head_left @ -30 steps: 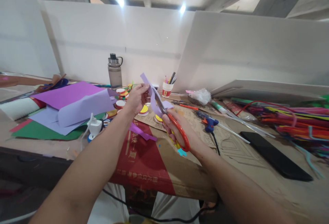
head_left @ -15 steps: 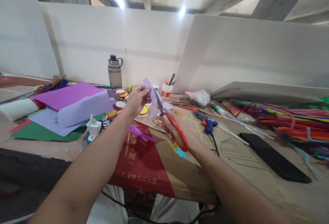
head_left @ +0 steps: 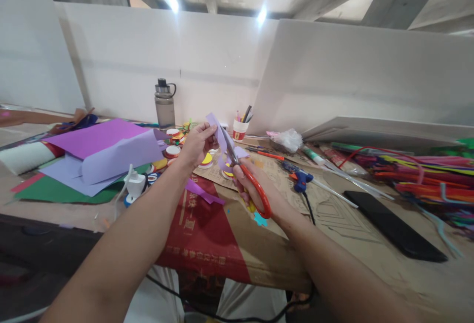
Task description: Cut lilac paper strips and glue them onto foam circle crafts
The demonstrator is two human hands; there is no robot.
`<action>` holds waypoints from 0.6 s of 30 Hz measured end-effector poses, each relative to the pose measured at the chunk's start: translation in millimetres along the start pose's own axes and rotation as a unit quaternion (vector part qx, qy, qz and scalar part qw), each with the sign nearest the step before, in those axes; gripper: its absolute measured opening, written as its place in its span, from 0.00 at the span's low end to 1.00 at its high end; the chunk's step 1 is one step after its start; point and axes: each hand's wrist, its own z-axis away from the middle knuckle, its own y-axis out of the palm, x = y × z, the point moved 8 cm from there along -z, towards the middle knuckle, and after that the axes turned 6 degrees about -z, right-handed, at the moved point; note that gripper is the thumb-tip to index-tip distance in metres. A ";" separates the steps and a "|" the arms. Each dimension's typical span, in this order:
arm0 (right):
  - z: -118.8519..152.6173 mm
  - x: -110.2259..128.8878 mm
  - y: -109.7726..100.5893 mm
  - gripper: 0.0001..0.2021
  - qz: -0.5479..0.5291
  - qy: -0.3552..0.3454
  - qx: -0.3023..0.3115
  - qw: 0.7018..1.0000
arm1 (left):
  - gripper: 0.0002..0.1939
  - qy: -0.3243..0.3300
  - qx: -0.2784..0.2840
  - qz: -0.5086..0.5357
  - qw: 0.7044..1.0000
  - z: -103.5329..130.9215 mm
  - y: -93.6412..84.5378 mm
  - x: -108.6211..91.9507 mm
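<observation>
Pinched in my left hand (head_left: 200,142) is a piece of lavender paper (head_left: 213,120), held up above the cardboard. My right hand (head_left: 252,182) grips a pair of scissors (head_left: 263,197) with red handles, and their blades point up and away along the paper. Whether the blades are fully closed, I cannot tell. Lavender paper curls down beside the blades. Below my hands a purple paper strip (head_left: 204,192) and a small blue cut-out (head_left: 260,219) lie on the cardboard (head_left: 274,259).
Purple, lavender and green sheets (head_left: 111,138) lie at left beside a white plug (head_left: 135,183). A water bottle (head_left: 165,105) and a paper cup of pens (head_left: 240,130) stand behind. On the right are a blue glue gun (head_left: 301,180), a black phone (head_left: 394,226) and colourful pipe cleaners (head_left: 425,175).
My hands stay nearly in place. The lavender paper and the scissor blades have shifted only slightly against each other, with the curl of paper by the blades in a somewhat different shape.
</observation>
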 end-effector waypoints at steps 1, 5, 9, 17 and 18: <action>0.1 -0.2 0.1 0.17 -0.003 -0.003 -0.001 1.000 | 0.14 -0.002 -0.001 -0.002 1.000 0.0 -0.3 0.2; -0.9 -4.3 0.3 0.15 -0.010 -0.005 0.002 1.000 | 0.14 -0.009 -0.005 -0.007 1.000 -0.1 -0.6 0.7; -3.6 -6.4 -1.1 0.14 0.010 -0.006 0.000 1.000 | 0.14 -0.003 -0.008 -0.010 1.000 0.3 -0.1 -0.7; -4.4 3.6 0.7 0.12 0.026 -0.033 0.012 0.999 | 0.13 0.039 -0.001 -0.045 0.998 0.9 1.9 -6.7; -4.6 2.4 0.8 0.12 0.019 -0.028 0.013 0.999 | 0.12 0.039 0.000 -0.047 0.998 1.0 2.2 -6.8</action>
